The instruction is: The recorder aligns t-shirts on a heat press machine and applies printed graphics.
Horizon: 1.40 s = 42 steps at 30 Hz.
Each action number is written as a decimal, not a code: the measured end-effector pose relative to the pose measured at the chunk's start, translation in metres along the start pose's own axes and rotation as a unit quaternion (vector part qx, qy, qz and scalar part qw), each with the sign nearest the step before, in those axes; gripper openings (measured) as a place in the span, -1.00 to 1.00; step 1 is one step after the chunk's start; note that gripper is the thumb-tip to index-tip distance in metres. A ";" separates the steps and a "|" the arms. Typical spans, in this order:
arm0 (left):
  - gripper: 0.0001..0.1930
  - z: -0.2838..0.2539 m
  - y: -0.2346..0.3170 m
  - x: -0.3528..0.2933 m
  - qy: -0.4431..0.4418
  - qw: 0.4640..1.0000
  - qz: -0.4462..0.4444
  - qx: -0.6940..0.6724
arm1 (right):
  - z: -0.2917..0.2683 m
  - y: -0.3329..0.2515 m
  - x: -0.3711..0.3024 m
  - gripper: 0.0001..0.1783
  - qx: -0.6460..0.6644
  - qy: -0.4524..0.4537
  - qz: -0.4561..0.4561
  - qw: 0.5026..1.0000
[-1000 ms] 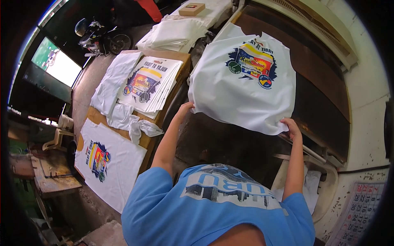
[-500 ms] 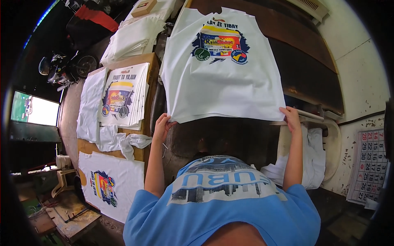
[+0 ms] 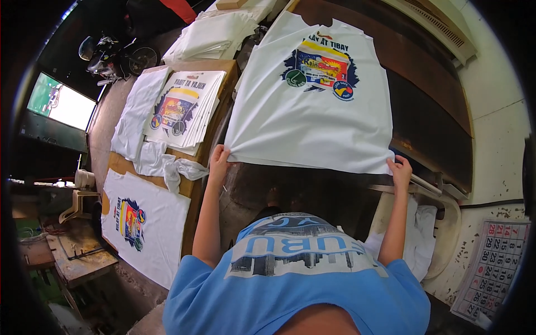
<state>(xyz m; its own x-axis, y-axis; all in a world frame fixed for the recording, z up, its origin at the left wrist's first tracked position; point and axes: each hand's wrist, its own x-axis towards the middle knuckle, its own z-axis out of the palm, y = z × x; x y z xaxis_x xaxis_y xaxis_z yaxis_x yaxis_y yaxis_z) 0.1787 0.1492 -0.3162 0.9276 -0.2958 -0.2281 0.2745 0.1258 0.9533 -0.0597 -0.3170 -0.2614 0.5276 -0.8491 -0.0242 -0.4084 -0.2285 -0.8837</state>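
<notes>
A white shirt panel (image 3: 318, 128) with a colourful paint-pail print lies across the dark flat bed (image 3: 424, 106) in front of me, its neckline at the far end. My left hand (image 3: 220, 162) pinches the left corner of its near hem. At the right corner, my right hand (image 3: 399, 170) pinches the same hem, and the cloth creases beside the fingers. Between the hands the hem hangs nearly straight over the near edge of the bed.
On the left, a wooden table (image 3: 215, 125) bears a stack of printed sheets (image 3: 190, 103), folded white cloth (image 3: 137, 111) and another printed shirt panel (image 3: 167, 223). White fabric lies on a plastic chair (image 3: 449, 234) at right. A wall calendar (image 3: 491, 262) hangs beyond. A motorcycle (image 3: 120, 58) stands far left.
The view has turned slightly, shifting the surroundings. Both hands keep hold of the hem corners; the cloth by the right hand looks more creased and the hem slants slightly down to the right.
</notes>
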 end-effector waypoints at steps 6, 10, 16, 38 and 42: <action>-0.90 0.003 0.008 -0.008 0.059 0.997 0.032 0.040 | -0.019 0.000 0.030 -0.82 -0.003 -0.147 0.057 0.988; -0.91 0.015 0.010 -0.018 0.076 0.996 0.038 0.016 | -0.028 -0.006 0.028 -0.81 0.041 -0.146 0.064 0.986; -0.93 0.020 0.006 -0.041 0.118 0.992 0.031 0.041 | -0.041 0.001 0.024 -0.69 -0.007 -0.138 0.032 0.990; -0.91 -0.014 -0.019 -0.459 0.596 0.728 0.238 -0.242 | 0.175 -0.165 -0.060 -0.88 0.168 -0.676 -0.132 0.705; -0.88 -0.014 0.056 -0.498 0.600 0.703 0.354 -0.142 | 0.218 -0.238 -0.101 -0.86 0.233 -0.716 -0.119 0.647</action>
<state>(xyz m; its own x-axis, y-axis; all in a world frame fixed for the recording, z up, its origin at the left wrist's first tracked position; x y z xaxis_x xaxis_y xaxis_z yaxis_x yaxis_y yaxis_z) -0.2646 0.3173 -0.1522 0.3560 0.9269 0.1186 -0.4833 0.0740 0.8723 0.1471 -0.0731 -0.1506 0.8192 0.5729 0.0250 -0.0956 0.1793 -0.9791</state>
